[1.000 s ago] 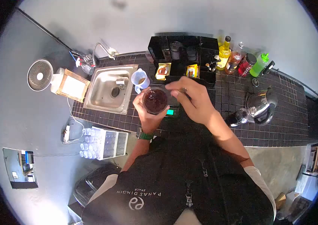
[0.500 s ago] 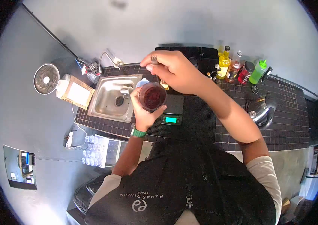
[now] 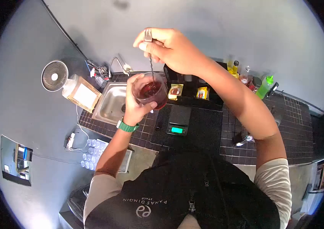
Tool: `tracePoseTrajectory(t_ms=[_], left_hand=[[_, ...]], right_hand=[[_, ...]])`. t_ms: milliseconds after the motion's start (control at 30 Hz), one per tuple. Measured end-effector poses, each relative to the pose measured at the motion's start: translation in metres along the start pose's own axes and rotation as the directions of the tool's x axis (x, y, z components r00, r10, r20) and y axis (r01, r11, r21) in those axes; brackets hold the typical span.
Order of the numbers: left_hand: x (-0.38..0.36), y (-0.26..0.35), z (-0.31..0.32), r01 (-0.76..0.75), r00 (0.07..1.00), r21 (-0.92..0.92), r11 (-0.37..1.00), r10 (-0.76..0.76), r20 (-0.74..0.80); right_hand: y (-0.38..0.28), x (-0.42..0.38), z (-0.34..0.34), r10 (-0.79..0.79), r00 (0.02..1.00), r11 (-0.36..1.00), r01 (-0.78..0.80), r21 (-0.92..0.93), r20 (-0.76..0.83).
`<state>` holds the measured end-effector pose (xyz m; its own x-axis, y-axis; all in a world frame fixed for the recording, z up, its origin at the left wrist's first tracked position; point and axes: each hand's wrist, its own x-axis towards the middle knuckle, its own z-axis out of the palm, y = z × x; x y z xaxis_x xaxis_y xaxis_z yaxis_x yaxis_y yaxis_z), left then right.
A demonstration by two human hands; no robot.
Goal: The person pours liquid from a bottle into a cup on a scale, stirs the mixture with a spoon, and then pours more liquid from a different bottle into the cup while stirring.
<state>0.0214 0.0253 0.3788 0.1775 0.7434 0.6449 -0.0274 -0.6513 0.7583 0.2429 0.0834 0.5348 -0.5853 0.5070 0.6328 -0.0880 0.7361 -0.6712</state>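
My left hand (image 3: 135, 105) is wrapped round a clear glass (image 3: 161, 100) of dark red liquid, held up in the air and tilted. Above it, my right hand (image 3: 158, 45) pinches a thin twisted metal spoon (image 3: 151, 65) with a fork-shaped top end. The spoon's lower part goes down into the glass; its tip is hidden in the liquid. Right of the glass and lower down, a black scale (image 3: 179, 115) with a lit green display lies on a dark mat (image 3: 204, 126).
A steel sink (image 3: 110, 103) with a tap (image 3: 118, 65) is on the left, beside a fan (image 3: 55, 76). Small packets (image 3: 202, 93) sit on a black stand behind the scale. Bottles, including a green one (image 3: 264, 88), stand at the back right, a metal kettle nearer, partly hidden by my right arm.
My right hand has risen, showing the spoon's twisted stem. The glass, in my left hand, is now tilted more. The camera view has shifted, and the packets have come into sight.
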Motion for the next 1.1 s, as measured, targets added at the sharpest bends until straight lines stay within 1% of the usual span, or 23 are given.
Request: tracePoseTrajectory(t_ms=[33, 67, 100, 167, 300, 367, 400, 467, 500, 567, 600, 633, 700, 733, 767, 800, 833, 900, 967, 1000, 1033, 1067, 1100], left_hand=[[0.003, 0.005, -0.002, -0.01, 1.0, 0.003, 1.0, 0.01, -0.004], [0.009, 0.016, -0.001, 0.023, 0.999, -0.045, 0.999, -0.022, 0.026], [0.014, 0.024, -0.001, 0.057, 0.997, -0.092, 0.994, -0.052, 0.06], [0.02, 0.03, 0.002, 0.031, 0.998, -0.103, 0.994, -0.025, 0.059], [0.026, 0.05, 0.012, 0.019, 0.994, -0.099, 0.995, -0.009, 0.109], [0.025, 0.054, 0.016, 0.014, 0.992, -0.119, 0.993, 0.001, 0.124], [0.026, 0.055, 0.018, 0.006, 0.992, -0.121, 0.993, 0.009, 0.125], [0.027, 0.054, 0.022, -0.008, 0.991, -0.166, 0.986, 0.03, 0.132], [0.027, 0.055, 0.024, -0.01, 0.99, -0.169, 0.986, 0.033, 0.136], [0.028, 0.06, 0.024, 0.007, 0.987, -0.195, 0.981, 0.024, 0.159], [0.028, 0.062, 0.024, 0.005, 0.987, -0.194, 0.981, 0.026, 0.157], [0.028, 0.065, 0.024, 0.007, 0.985, -0.164, 0.986, 0.021, 0.171], [0.026, 0.068, 0.023, 0.01, 0.983, -0.132, 0.991, 0.014, 0.184], [0.025, 0.069, 0.024, 0.0, 0.98, -0.118, 0.993, 0.024, 0.195], [0.023, 0.069, 0.025, -0.011, 0.978, -0.105, 0.994, 0.033, 0.208], [0.019, 0.068, 0.026, 0.018, 0.981, -0.125, 0.992, 0.006, 0.196], [0.016, 0.07, 0.03, 0.019, 0.98, -0.125, 0.992, 0.006, 0.197], [0.01, 0.075, 0.038, 0.053, 0.976, -0.239, 0.97, 0.001, 0.219], [-0.005, 0.064, 0.04, 0.04, 0.974, -0.222, 0.974, 0.012, 0.225], [-0.012, 0.06, 0.046, 0.058, 0.969, -0.305, 0.951, 0.019, 0.245], [-0.019, 0.058, 0.052, 0.079, 0.965, -0.386, 0.919, 0.028, 0.262], [-0.028, 0.06, 0.056, 0.129, 0.968, -0.425, 0.896, -0.02, 0.252], [-0.033, 0.058, 0.059, 0.132, 0.968, -0.428, 0.894, -0.024, 0.249]], right_hand=[[-0.004, 0.005, 0.0, -0.038, 0.999, 0.999, 0.038, 0.006, -0.006], [-0.008, 0.009, 0.0, -0.047, 0.999, 0.995, 0.046, 0.083, 0.011], [-0.011, 0.013, -0.001, -0.059, 0.998, 0.995, 0.058, 0.077, 0.014], [-0.02, 0.021, -0.003, -0.018, 0.999, 0.975, 0.009, 0.221, 0.036], [-0.05, 0.024, -0.02, -0.048, 0.995, 0.987, 0.033, 0.158, 0.089], [-0.064, 0.023, -0.022, -0.08, 0.996, 0.995, 0.082, -0.058, 0.046], [-0.067, 0.022, -0.021, -0.084, 0.995, 0.994, 0.087, -0.066, 0.046], [-0.071, 0.019, -0.018, -0.093, 0.994, 0.994, 0.089, 0.061, 0.06], [-0.073, 0.017, -0.017, -0.093, 0.994, 0.994, 0.089, 0.057, 0.057], [-0.081, 0.014, -0.015, -0.083, 0.989, 0.98, 0.058, 0.189, 0.123], [-0.087, 0.012, -0.019, -0.058, 0.983, 0.985, 0.028, 0.17, 0.176], [-0.091, 0.012, -0.023, -0.059, 0.982, 0.985, 0.028, 0.17, 0.179], [-0.094, 0.011, -0.028, -0.057, 0.975, 0.998, 0.047, 0.051, 0.216], [-0.093, 0.012, -0.029, -0.057, 0.975, 0.998, 0.047, 0.053, 0.216], [-0.091, 0.012, -0.031, -0.099, 0.972, 0.993, 0.109, -0.034, 0.212], [-0.09, 0.012, -0.031, -0.141, 0.967, 0.978, 0.169, -0.121, 0.21], [-0.09, 0.011, -0.029, -0.141, 0.968, 0.978, 0.169, -0.122, 0.209], [-0.092, 0.002, -0.02, -0.101, 0.983, 0.995, 0.1, 0.015, 0.156], [-0.09, -0.013, -0.012, -0.046, 0.984, 0.99, 0.021, 0.143, 0.171], [-0.088, -0.022, -0.008, -0.034, 0.982, 0.98, -0.003, 0.197, 0.188], [-0.091, -0.033, -0.008, 0.034, 0.972, 0.971, -0.086, 0.221, 0.232], [-0.095, -0.041, -0.011, 0.059, 0.96, 0.969, -0.12, 0.214, 0.274], [-0.097, -0.049, -0.014, 0.085, 0.945, 0.966, -0.155, 0.206, 0.315]])
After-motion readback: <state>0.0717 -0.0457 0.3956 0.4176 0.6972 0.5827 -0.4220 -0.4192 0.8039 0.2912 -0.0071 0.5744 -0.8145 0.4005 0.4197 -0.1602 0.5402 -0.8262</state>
